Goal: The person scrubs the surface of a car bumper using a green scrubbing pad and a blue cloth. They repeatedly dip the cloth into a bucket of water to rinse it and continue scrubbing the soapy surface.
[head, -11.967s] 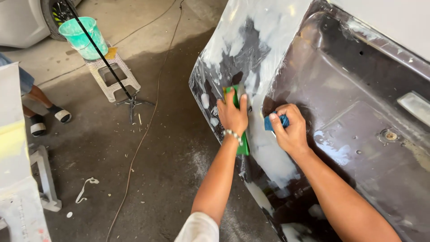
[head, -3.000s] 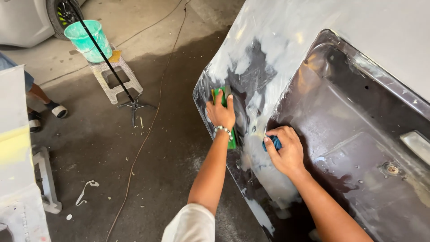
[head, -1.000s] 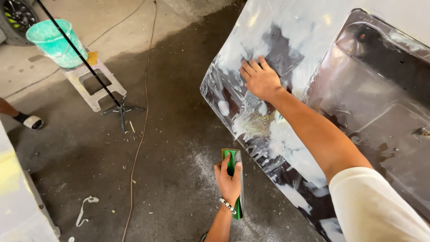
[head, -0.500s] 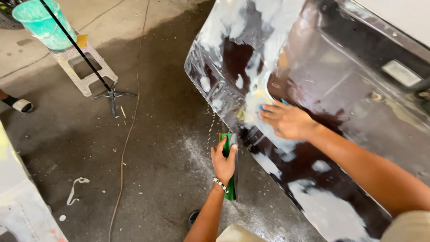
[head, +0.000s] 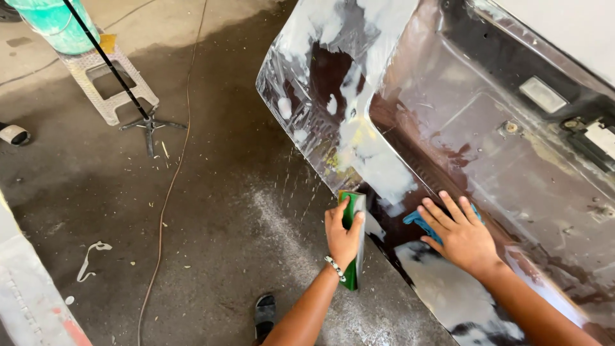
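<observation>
Gripping green block (head: 351, 238), left hand (head: 343, 236)

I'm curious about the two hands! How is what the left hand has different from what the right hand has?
The left hand grips a green block, long and stiff, at the panel's edge. The right hand lies flat on a blue cloth, mostly hidden beneath it. Both touch the wet dark car panel.

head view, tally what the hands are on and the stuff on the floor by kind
green block, in left hand: 1
blue cloth, under right hand: 1
car panel: 1
green bucket: 1
white stool: 1
black stand: 1
cable: 1
sandal: 1
total: 8
</observation>
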